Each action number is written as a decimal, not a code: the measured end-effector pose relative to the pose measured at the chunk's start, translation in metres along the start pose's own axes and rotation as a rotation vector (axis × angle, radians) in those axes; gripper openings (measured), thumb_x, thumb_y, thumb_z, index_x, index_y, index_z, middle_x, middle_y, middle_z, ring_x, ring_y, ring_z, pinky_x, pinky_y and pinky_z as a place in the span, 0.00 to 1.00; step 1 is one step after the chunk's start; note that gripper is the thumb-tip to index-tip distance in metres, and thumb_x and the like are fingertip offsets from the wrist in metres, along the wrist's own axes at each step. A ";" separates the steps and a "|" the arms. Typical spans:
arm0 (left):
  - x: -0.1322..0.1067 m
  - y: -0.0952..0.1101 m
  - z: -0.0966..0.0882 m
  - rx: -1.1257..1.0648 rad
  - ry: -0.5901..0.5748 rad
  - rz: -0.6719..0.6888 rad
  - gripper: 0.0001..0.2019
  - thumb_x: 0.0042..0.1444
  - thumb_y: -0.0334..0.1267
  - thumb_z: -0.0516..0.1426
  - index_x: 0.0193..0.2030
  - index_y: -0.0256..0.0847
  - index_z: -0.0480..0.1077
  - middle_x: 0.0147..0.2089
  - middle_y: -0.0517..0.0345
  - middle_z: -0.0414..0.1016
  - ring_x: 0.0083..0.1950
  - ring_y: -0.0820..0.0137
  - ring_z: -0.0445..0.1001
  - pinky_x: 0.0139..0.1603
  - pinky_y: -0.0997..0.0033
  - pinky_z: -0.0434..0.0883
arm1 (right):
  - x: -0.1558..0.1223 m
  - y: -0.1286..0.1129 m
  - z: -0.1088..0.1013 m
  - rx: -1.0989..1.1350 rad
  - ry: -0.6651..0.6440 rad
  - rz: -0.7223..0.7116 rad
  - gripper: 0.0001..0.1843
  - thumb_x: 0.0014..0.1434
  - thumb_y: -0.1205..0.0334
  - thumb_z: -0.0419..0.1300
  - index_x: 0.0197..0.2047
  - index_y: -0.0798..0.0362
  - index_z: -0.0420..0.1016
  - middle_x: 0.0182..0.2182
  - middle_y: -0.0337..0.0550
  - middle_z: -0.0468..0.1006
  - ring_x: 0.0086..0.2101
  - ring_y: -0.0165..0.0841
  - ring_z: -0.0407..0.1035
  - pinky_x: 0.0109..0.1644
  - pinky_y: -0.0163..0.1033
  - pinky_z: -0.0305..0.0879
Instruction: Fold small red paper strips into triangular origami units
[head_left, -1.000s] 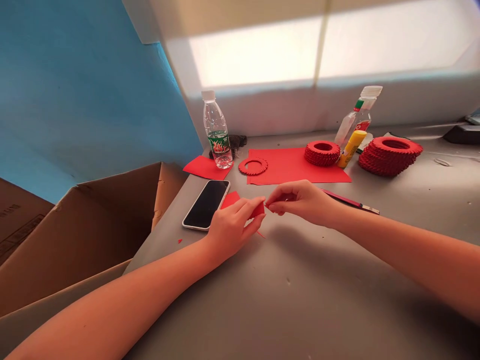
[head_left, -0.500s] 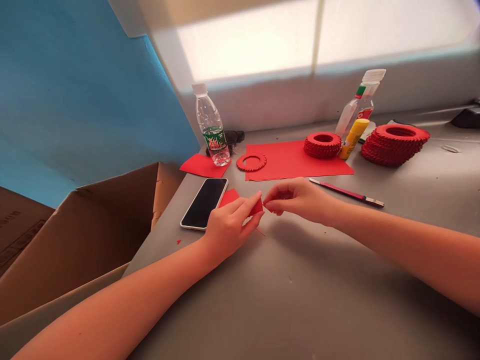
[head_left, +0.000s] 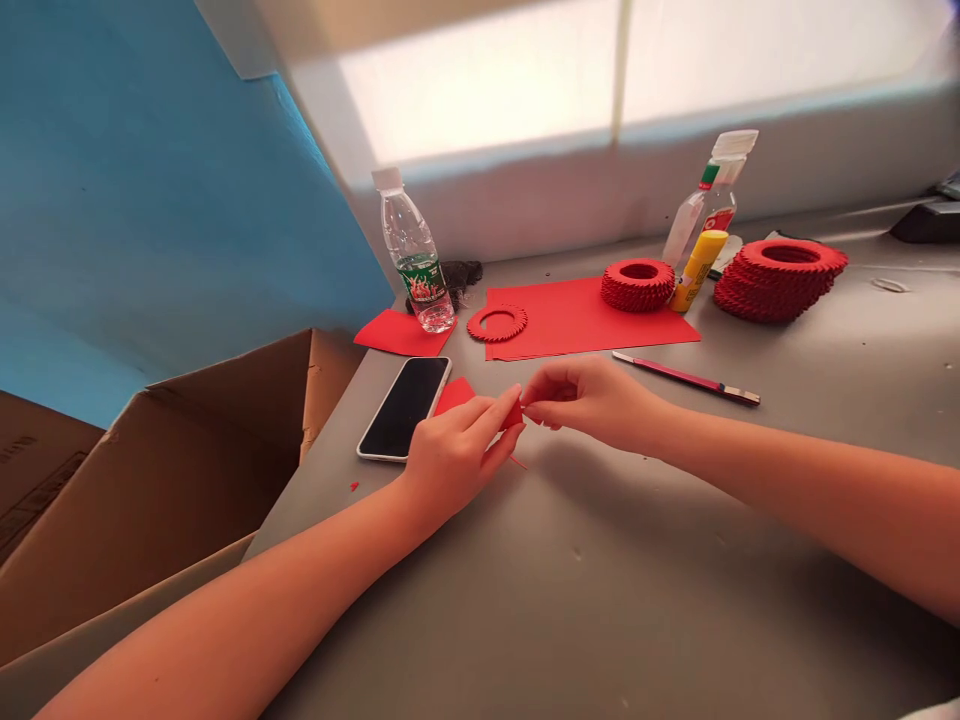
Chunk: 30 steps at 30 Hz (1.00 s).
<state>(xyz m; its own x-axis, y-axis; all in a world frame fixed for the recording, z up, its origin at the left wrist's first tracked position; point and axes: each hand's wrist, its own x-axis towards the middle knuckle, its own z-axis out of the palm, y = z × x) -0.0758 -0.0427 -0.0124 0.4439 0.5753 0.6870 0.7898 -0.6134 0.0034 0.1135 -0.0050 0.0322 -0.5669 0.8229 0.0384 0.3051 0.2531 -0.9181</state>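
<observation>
My left hand (head_left: 459, 440) is closed on a small piece of red paper (head_left: 513, 414), held between thumb and fingers just above the table. At its right edge, my right hand (head_left: 581, 393) pinches with thumb and forefinger; whether they grip the paper's edge or some tiny piece is too small to tell. Partly under the left hand lies more red paper (head_left: 453, 394), and a thin red strip (head_left: 519, 462) shows below the thumb. A phone (head_left: 405, 408) with a dark screen rests left of that hand. Tweezers (head_left: 686, 378) lie to the right of my right hand.
Behind the hands, a red sheet (head_left: 562, 312) carries a toothed paper ring (head_left: 497, 323) and a ring stack (head_left: 637, 286). A taller stack (head_left: 780, 282), yellow glue stick (head_left: 700, 270), water bottle (head_left: 418, 265) and another bottle (head_left: 709, 205) stand around. An open cardboard box (head_left: 225, 430) adjoins the table's left edge.
The view has shifted slightly, so the things on the table sit a little further left. Both hands keep nearly the same pose at the red paper.
</observation>
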 end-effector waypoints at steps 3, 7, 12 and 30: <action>0.001 0.001 -0.001 0.007 0.006 0.036 0.16 0.56 0.35 0.52 0.52 0.39 0.65 0.33 0.59 0.76 0.29 0.78 0.71 0.28 0.80 0.64 | 0.002 -0.001 -0.001 0.001 -0.025 -0.034 0.06 0.49 0.66 0.57 0.33 0.50 0.66 0.26 0.36 0.74 0.28 0.29 0.69 0.32 0.34 0.64; 0.002 0.001 -0.001 0.015 -0.006 0.043 0.16 0.56 0.35 0.53 0.52 0.39 0.65 0.33 0.60 0.76 0.30 0.77 0.71 0.28 0.79 0.65 | 0.008 0.000 -0.005 0.072 -0.100 -0.018 0.08 0.49 0.63 0.59 0.35 0.50 0.66 0.25 0.35 0.74 0.27 0.27 0.67 0.32 0.35 0.66; 0.002 -0.002 -0.002 0.029 0.028 -0.031 0.18 0.57 0.35 0.52 0.54 0.40 0.63 0.35 0.60 0.76 0.30 0.78 0.71 0.31 0.79 0.66 | 0.005 0.003 -0.012 0.173 -0.095 0.142 0.13 0.48 0.53 0.62 0.33 0.53 0.72 0.30 0.42 0.76 0.28 0.29 0.69 0.36 0.38 0.68; -0.001 0.004 0.000 0.029 -0.024 0.057 0.16 0.57 0.36 0.53 0.52 0.37 0.65 0.32 0.60 0.77 0.29 0.78 0.72 0.27 0.80 0.65 | 0.004 -0.001 -0.004 -0.276 -0.086 -0.010 0.09 0.51 0.59 0.54 0.24 0.54 0.70 0.20 0.35 0.70 0.23 0.26 0.61 0.26 0.33 0.56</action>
<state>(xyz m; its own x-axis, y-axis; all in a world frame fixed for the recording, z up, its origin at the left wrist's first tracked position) -0.0730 -0.0458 -0.0128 0.4982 0.5529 0.6679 0.7746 -0.6300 -0.0562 0.1139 0.0002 0.0347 -0.6301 0.7765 0.0025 0.4890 0.3992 -0.7756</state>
